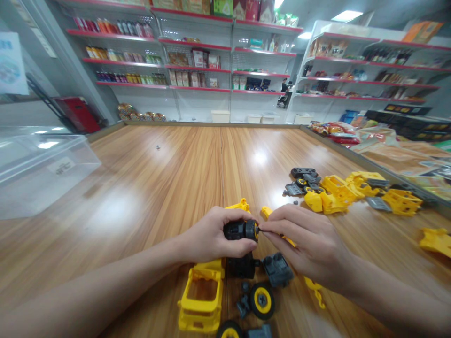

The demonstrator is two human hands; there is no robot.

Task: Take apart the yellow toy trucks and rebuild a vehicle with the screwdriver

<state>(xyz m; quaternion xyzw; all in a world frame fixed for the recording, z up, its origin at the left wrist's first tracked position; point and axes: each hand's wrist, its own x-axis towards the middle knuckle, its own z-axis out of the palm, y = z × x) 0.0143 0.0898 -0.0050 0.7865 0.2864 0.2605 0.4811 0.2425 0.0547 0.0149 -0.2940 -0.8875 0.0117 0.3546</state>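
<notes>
My left hand point(211, 234) is closed around a black toy wheel with a yellow hub point(243, 230), held just above the wooden table point(158, 188). My right hand point(303, 239) pinches at the wheel's hub with thumb and forefinger; what the pinch holds is too small to see. Below the hands lie a yellow toy cab frame point(202, 298), a dark grey block point(278, 268), a black part point(242, 266) and loose wheels point(262, 300). Yellow pieces point(239, 205) peek out behind my hands.
A heap of yellow and grey toy parts point(348, 190) lies to the right, with one yellow piece point(437, 241) at the far right. A clear plastic box point(38, 169) stands at the left. Store shelves point(197, 65) line the back; packaged goods point(387, 136) sit right.
</notes>
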